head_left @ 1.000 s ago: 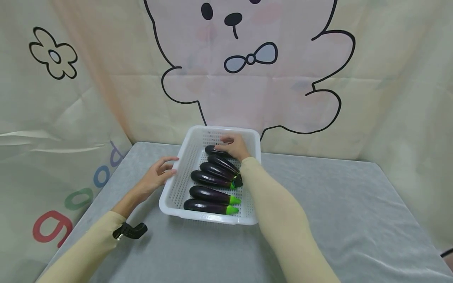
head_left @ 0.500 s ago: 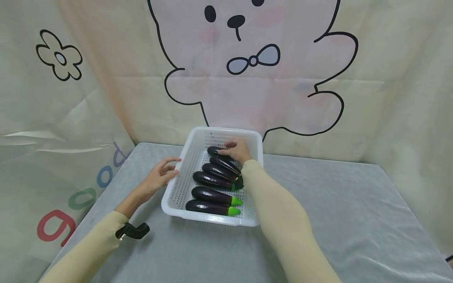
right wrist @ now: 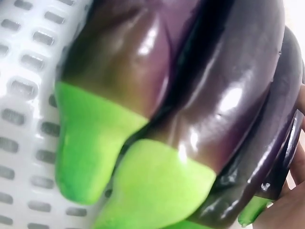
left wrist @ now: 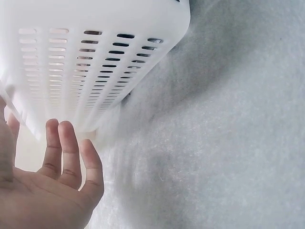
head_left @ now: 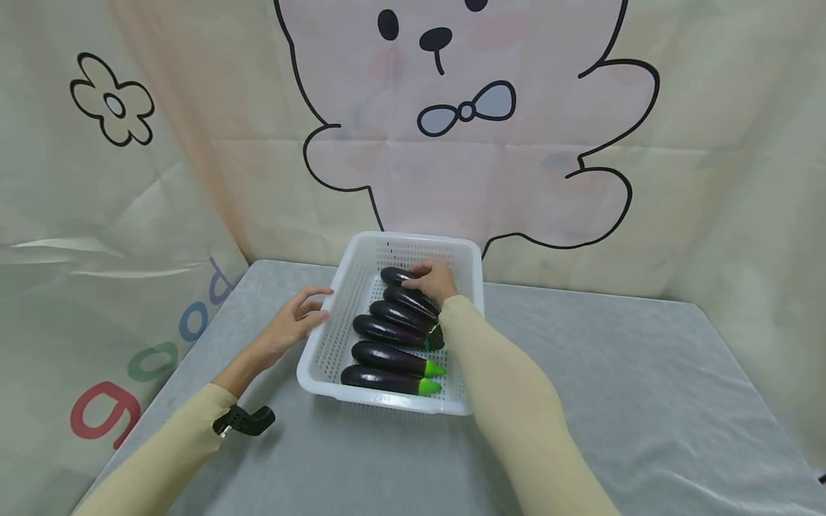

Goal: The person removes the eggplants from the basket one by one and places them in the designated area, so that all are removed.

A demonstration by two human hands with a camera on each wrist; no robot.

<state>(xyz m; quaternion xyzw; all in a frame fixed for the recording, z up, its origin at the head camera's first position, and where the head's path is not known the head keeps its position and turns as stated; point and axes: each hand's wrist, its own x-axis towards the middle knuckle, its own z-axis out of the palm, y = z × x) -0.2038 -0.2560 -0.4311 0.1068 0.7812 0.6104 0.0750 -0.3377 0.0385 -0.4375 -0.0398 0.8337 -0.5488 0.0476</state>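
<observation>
Several glossy dark purple eggplants (head_left: 390, 332) with green stem ends lie in a row across a white perforated plastic basket (head_left: 312, 358). My right hand (head_left: 435, 279) reaches inside and grips the farthest eggplant (head_left: 395, 276), the thumb on its near side; the hand covers its stem end. At the right edge of the right wrist view, part of the right hand (right wrist: 286, 210) shows beside the eggplants. My left hand (head_left: 293, 321) touches the basket's left rim. In the left wrist view, the left hand's fingers (left wrist: 70, 152) lie loosely outside the slotted wall.
Grey cloth covers the table (head_left: 613, 373), which extends to the right and in front of the basket. A printed curtain (head_left: 464, 186) hangs right behind the basket. A black band (head_left: 241, 421) on the left wrist sticks out over the table.
My right hand has come slightly nearer and lower, its thumb now between the two farthest eggplants. The left hand stays at the rim. The head view has shifted a little.
</observation>
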